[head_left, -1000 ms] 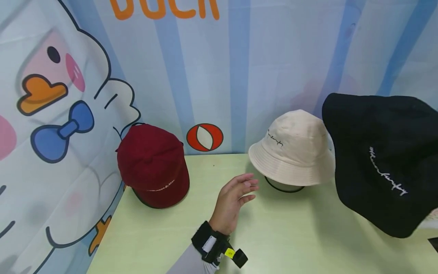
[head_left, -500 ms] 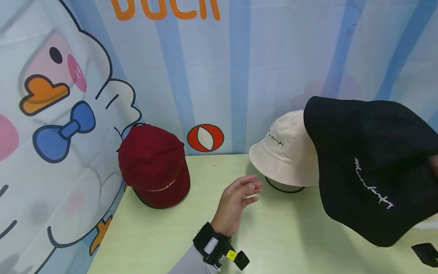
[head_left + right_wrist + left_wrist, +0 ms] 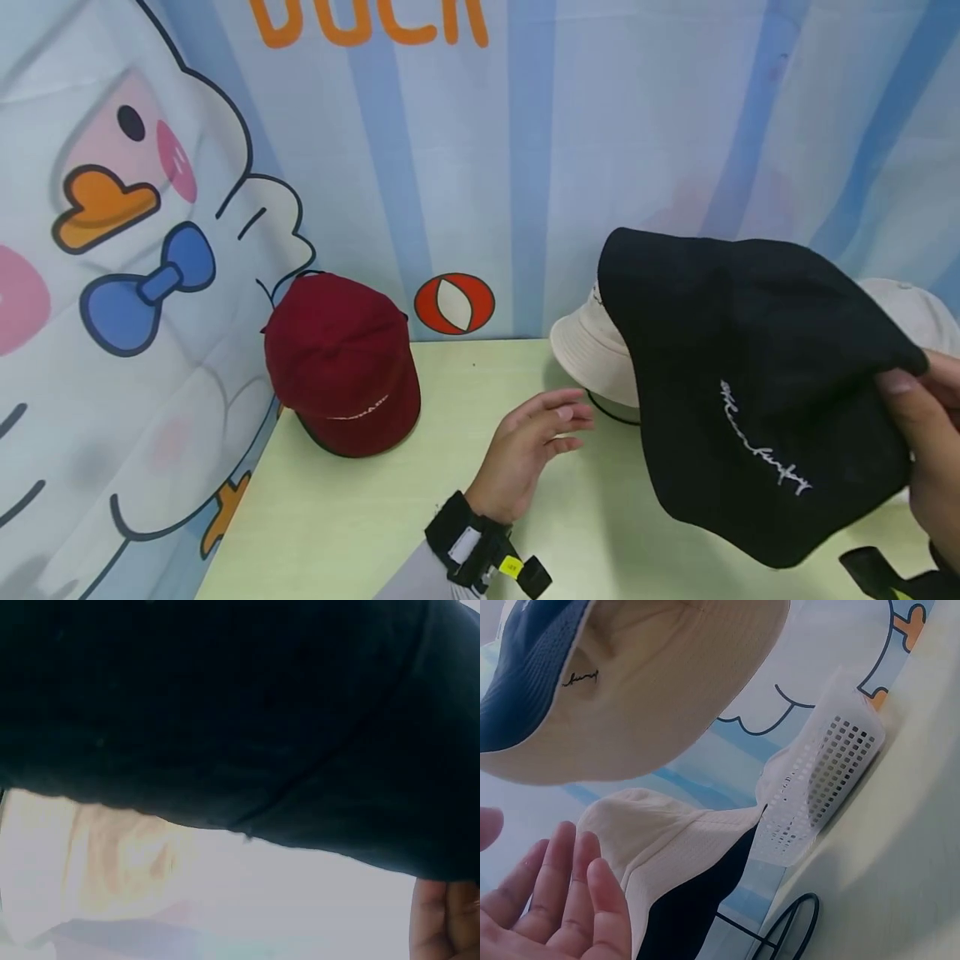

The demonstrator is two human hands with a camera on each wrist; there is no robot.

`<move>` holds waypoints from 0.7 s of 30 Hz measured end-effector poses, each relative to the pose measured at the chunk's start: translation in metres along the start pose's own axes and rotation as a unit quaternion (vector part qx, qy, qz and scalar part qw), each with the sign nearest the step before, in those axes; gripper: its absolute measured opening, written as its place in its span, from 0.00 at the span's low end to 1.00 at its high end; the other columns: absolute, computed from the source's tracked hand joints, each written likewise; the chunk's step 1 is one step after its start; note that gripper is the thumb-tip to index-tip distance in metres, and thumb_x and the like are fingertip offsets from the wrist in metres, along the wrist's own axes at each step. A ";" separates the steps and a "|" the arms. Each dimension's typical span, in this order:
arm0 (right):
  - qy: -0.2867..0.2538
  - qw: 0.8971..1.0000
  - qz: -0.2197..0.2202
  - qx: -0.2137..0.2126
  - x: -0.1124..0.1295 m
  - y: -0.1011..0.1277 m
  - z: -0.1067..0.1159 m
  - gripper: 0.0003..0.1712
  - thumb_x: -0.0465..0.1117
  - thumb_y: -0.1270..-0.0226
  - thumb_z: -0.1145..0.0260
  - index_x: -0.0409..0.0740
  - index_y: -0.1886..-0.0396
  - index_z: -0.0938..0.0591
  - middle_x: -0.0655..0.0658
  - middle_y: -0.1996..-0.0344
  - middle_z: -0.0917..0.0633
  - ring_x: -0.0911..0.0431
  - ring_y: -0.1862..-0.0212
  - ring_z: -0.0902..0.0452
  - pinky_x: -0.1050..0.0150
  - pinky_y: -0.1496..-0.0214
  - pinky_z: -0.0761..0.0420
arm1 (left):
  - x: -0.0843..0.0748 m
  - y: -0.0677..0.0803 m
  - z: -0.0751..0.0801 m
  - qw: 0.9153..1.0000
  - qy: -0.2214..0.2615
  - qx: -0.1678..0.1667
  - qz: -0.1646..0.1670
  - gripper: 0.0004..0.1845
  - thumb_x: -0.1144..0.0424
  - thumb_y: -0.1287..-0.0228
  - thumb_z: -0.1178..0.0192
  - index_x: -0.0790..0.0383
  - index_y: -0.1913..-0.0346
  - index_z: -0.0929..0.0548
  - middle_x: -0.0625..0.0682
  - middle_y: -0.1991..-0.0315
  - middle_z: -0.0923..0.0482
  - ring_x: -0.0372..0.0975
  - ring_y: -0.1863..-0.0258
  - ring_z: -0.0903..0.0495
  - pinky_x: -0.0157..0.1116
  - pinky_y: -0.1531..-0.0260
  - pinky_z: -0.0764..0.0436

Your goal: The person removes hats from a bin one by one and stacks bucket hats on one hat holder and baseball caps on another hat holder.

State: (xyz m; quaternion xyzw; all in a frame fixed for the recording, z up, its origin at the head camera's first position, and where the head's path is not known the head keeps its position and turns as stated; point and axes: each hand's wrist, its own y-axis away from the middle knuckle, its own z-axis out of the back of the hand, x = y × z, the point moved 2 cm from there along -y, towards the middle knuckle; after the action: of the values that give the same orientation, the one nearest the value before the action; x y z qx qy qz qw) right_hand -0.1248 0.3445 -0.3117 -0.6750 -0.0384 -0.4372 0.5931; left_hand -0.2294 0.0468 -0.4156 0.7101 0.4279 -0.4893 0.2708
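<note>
My right hand pinches the right edge of a black bucket hat with white script. The hat hangs tilted above the table, its beige inner side showing in the left wrist view. Behind it a cream bucket hat with a black lining sits on a black wire stand, mostly covered in the head view. My left hand is held over the table in front of the cream hat, fingers loosely extended and holding nothing. In the right wrist view the dark cloth fills most of the picture.
A dark red cap stands at the table's left. A white perforated basket stands beyond the cream hat in the left wrist view. A pale rounded thing shows behind the black hat. A printed duck cloth hangs behind the table.
My right hand has come into view from the right, carrying the black hat leftward and slightly down, so it now covers most of the cream hat. My left hand has shifted slightly right.
</note>
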 end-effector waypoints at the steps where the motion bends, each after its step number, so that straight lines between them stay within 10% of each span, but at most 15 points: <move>1: -0.005 1.000 0.011 -0.002 0.003 0.001 -0.003 0.18 0.24 0.27 0.44 0.47 0.51 0.16 0.65 0.69 0.15 0.75 0.74 0.20 0.86 0.68 0.25 | -0.001 0.001 -0.001 1.000 0.000 0.004 0.000 0.20 0.58 0.27 0.43 0.62 0.37 0.21 0.62 0.41 0.19 0.42 0.46 0.16 0.37 0.46 0.19; 8: -0.215 0.976 -0.020 0.002 0.007 0.013 -0.022 0.15 0.18 0.31 0.44 0.22 0.48 0.19 0.47 0.67 0.10 0.63 0.72 0.12 0.78 0.69 0.18 | -0.004 0.002 -0.005 1.000 0.007 0.029 0.001 0.21 0.58 0.25 0.46 0.64 0.35 0.23 0.55 0.44 0.16 0.39 0.49 0.15 0.34 0.48 0.17; 16: -0.198 0.979 -0.041 -0.014 0.009 0.025 -0.036 0.14 0.16 0.35 0.43 0.21 0.51 0.18 0.47 0.67 0.10 0.63 0.74 0.13 0.77 0.71 0.18 | -0.006 0.003 -0.007 0.999 0.010 0.044 -0.003 0.21 0.59 0.25 0.48 0.66 0.35 0.24 0.51 0.48 0.16 0.39 0.51 0.16 0.33 0.50 0.17; 21: -0.055 0.997 -0.038 -0.024 0.013 0.030 -0.046 0.14 0.16 0.37 0.39 0.17 0.52 0.19 0.55 0.65 0.10 0.69 0.72 0.14 0.80 0.69 0.19 | -0.009 0.005 -0.007 0.999 0.016 0.039 -0.012 0.21 0.62 0.24 0.50 0.70 0.36 0.25 0.46 0.53 0.16 0.37 0.53 0.17 0.34 0.50 0.18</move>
State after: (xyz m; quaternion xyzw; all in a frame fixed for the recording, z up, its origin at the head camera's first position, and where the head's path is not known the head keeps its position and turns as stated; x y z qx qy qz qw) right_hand -0.1242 0.2913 -0.3304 -0.7097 -0.0863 -0.4229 0.5568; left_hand -0.2234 0.0469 -0.4048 0.7229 0.4211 -0.4971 0.2302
